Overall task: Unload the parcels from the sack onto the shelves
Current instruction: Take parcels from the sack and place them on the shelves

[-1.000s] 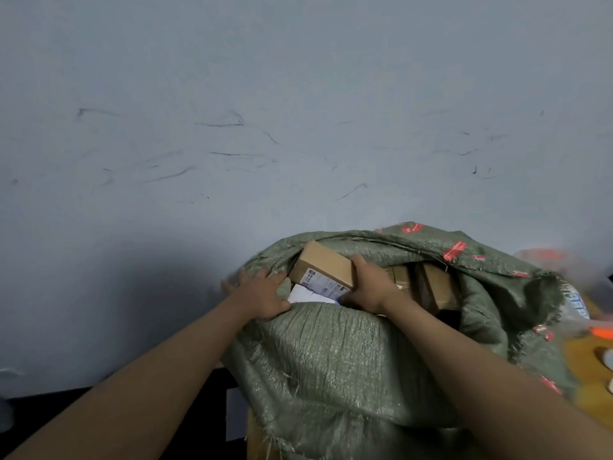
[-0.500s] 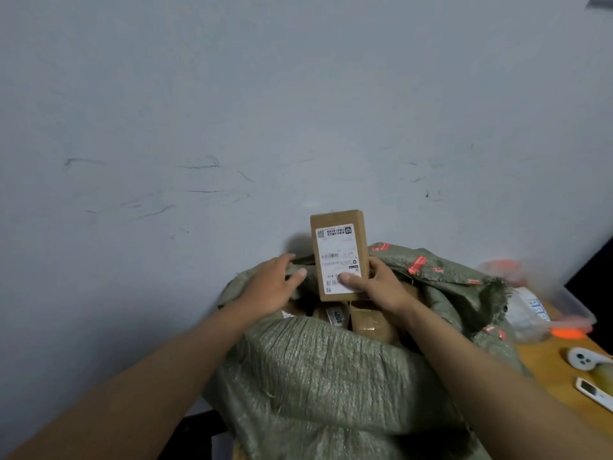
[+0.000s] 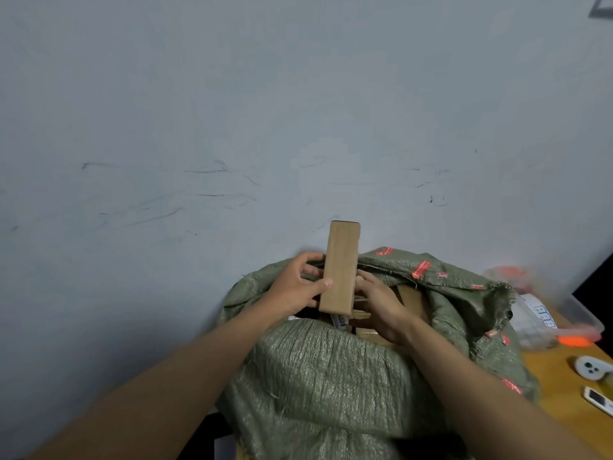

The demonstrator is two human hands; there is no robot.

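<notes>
A green woven sack (image 3: 325, 370) with red tape marks stands open in front of me. A long brown cardboard parcel (image 3: 341, 267) is upright above the sack's mouth, its plain narrow side toward me. My left hand (image 3: 295, 287) grips its left side, thumb across the front. My right hand (image 3: 378, 303) holds its lower right side, fingers curled behind it. More brown parcels (image 3: 411, 300) lie inside the sack, one with a white label (image 3: 338, 322).
A pale grey scuffed wall (image 3: 298, 127) fills the view behind the sack. To the right is a wooden table (image 3: 560, 386) with a clear plastic box (image 3: 544, 313) with an orange lid, a white controller (image 3: 592, 368) and a white remote (image 3: 598, 400).
The parcel came up out of the sack and has turned, so its label no longer faces me. My left hand left the sack's rim and now grips the parcel.
</notes>
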